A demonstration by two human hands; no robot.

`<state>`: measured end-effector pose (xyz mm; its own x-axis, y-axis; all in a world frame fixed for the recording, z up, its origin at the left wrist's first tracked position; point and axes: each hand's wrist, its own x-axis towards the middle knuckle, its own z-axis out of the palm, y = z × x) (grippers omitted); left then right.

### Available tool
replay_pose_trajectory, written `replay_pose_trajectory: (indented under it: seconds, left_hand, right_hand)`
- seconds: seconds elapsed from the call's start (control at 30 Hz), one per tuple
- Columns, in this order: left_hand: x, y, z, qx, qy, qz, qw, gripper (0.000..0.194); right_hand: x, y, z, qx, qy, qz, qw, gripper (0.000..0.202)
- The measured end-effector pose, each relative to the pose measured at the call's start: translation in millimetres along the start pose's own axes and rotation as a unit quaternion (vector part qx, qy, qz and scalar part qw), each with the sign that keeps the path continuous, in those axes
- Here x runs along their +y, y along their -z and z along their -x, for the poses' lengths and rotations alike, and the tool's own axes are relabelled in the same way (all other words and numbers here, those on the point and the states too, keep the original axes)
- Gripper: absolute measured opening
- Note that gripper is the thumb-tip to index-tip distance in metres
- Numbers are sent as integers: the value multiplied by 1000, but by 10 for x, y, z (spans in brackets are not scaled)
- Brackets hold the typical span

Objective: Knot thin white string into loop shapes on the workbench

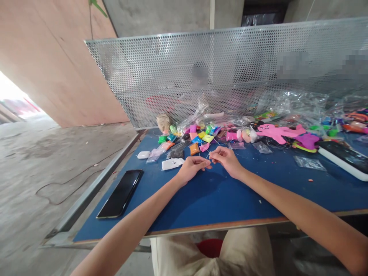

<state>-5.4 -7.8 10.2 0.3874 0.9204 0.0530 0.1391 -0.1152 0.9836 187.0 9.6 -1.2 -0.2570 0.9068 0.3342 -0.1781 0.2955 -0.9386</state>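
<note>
Over the blue tabletop [178,203], my left hand [192,168] pinches a thin pale wire or string [206,156] between thumb and fingers. Close by on the right, my right hand [227,160] is also closed in a pinch on the same strand. Whether it is wire or string I cannot make out. Just beyond my fingers lie small packets of coloured clay, among them an orange packet [194,149], a pink packet [204,147] and a yellow packet [207,138]. A white folded packet [172,164] rests left of my left hand.
A black phone [120,194] lies at the left, with a white case [143,155] farther back. Pink foam figure [277,131], purple piece [307,141] and a black-and-white device [346,158] are on the right. Behind the clutter stands a perforated metal panel [172,69].
</note>
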Motion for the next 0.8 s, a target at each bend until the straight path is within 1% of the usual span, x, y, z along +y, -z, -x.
replay_pose_trajectory:
  seconds: [0.17,0.3,0.47,0.53,0.6,0.67,0.73,0.8]
  left_hand:
    - [-33,4,-2,-20,-5,-22,1000,35]
    - [-58,1,2,-21,-11,-48,999,35]
    - [-71,19,1,-20,-34,-110,993,37]
    - [-38,48,4,-2,-57,-163,985,38]
    - [23,89,16,29,-92,-224,970,38]
    - [89,138,34,80,-134,-286,946,34]
    - [135,180,54,143,-170,-340,914,30]
    - [148,209,67,179,-187,-368,893,29]
  right_hand:
    - [-64,50,-16,-28,19,41,999,20]
    - [-53,90,-20,-39,27,65,997,20]
    - [-35,147,-25,-78,34,89,992,20]
    - [-55,169,-24,-82,40,110,990,20]
    - [-97,188,-21,-74,53,144,985,20]
    - [-152,206,-19,-61,85,203,974,18]
    - [-202,231,-22,-53,128,270,953,16]
    - [-228,264,-31,-46,151,308,938,14]
